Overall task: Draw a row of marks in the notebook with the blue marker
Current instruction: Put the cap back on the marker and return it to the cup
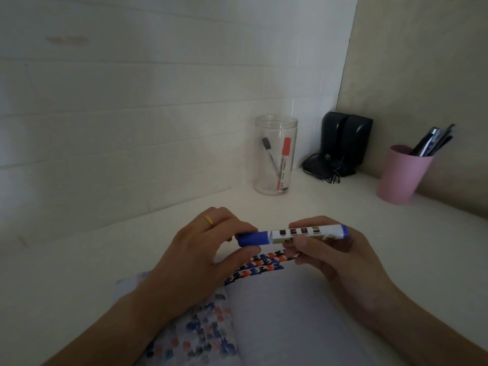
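The person's forearms are showing bare, with no sleeves in view. The left hand is wearing a thin yellow ring on one finger. The right hand is wearing nothing.

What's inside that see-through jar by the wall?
The clear jar holds two markers: one with a red cap and one with a grey cap, leaning crossed against each other. Nothing else shows inside, and nothing covers the open top.

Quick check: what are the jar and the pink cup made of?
Jar: clear, glossy, probably plastic, maybe glass. The two markers inside show through its wall, and the rim looks threaded. Pink cup: opaque and matte with no glare, likely plastic, though ceramic can't be ruled out.
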Available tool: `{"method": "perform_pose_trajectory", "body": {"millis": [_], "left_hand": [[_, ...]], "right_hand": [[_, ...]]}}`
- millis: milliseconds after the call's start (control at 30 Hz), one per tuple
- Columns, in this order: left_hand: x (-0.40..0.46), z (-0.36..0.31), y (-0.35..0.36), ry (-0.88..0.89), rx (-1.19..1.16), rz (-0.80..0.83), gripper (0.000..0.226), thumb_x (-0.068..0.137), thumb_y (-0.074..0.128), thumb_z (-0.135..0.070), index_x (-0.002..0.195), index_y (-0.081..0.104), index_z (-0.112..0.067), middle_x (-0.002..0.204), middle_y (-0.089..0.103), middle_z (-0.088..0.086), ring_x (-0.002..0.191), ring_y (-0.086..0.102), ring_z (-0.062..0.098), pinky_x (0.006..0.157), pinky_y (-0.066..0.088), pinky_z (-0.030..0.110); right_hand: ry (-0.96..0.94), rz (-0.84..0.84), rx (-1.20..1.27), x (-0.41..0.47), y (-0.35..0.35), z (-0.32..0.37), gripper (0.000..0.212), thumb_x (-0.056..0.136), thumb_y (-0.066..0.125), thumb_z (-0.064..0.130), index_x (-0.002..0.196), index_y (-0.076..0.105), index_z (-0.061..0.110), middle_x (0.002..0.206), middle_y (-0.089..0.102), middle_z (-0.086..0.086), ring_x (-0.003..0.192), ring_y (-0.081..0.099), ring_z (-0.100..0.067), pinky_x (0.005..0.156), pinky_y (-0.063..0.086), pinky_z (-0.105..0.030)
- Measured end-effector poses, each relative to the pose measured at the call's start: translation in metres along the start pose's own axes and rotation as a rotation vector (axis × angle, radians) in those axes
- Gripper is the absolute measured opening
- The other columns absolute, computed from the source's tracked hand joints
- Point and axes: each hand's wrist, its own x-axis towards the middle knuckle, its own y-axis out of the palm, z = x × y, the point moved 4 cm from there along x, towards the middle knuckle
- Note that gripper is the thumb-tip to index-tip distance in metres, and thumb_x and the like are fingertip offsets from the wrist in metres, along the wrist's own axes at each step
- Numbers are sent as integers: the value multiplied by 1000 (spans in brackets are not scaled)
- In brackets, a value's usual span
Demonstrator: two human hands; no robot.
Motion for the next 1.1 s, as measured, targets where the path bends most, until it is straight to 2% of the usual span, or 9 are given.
{"method": "perform_pose_trajectory", "body": {"millis": [167,433,533,633,733,800,867,1000,1100], "left_hand": [[-2,-6,-4,84,3,18,26,95,60,-32,111,71,-14,100,65,-4,85,57,9,77,49,19],[-2,-17,-7,87,-49,16,28,101,48,-32,102,66,-12,89,57,-7,76,50,4,72,42,12],[-2,-17,-6,61,-78,55,28,102,45,-34,98,65,-15,85,47,-16,72,46,-3,69,35,6],[-3,-15,-3,61,-96,109,29,102,45,-37,95,64,-17,82,49,-15,70,49,1,66,36,6],[-1,-5,-5,30,-123,92,21,97,56,-38,95,66,-20,82,54,-13,70,52,7,65,40,11],[1,0,-8,30,-91,62,18,92,66,-37,102,68,-22,88,56,-13,72,53,9,67,43,14],[0,1,-8,44,-57,35,25,89,71,-35,109,68,-21,94,58,-12,73,52,8,70,44,14],[-2,1,-7,33,-16,19,45,88,67,-48,125,62,-22,100,59,-12,79,56,8,72,47,14],[-4,11,-6,-47,109,75,47,89,57,-56,129,58,-32,106,60,-16,89,57,4,78,48,20]], "right_hand": [[6,86,6,-1,1,1,41,61,88,35,97,80,16,92,80,-16,86,77,-29,72,61,-26],[12,137,97,-3,2,3,27,63,77,15,89,81,6,87,79,-19,79,78,-27,64,61,-23],[-12,147,68,-3,2,3,29,67,76,11,93,78,-2,87,79,-23,78,78,-30,67,62,-26],[-27,157,12,-2,-1,1,28,73,74,3,100,74,-7,88,78,-24,78,77,-33,69,62,-30],[-115,141,-191,0,1,2,23,74,79,4,97,77,3,87,80,-12,79,77,-24,67,61,-29],[-245,96,-461,0,2,4,23,75,84,10,96,78,18,93,80,3,86,75,-19,73,60,-28],[-406,18,-755,-4,7,6,26,72,85,22,95,76,30,97,74,18,93,68,-11,77,51,-18],[-578,-84,-979,-7,12,12,34,72,84,17,103,73,27,95,64,21,93,59,1,74,41,-1],[-638,-21,-1174,-1,9,5,40,77,80,15,114,71,26,101,67,17,91,53,1,77,43,-9]]}}
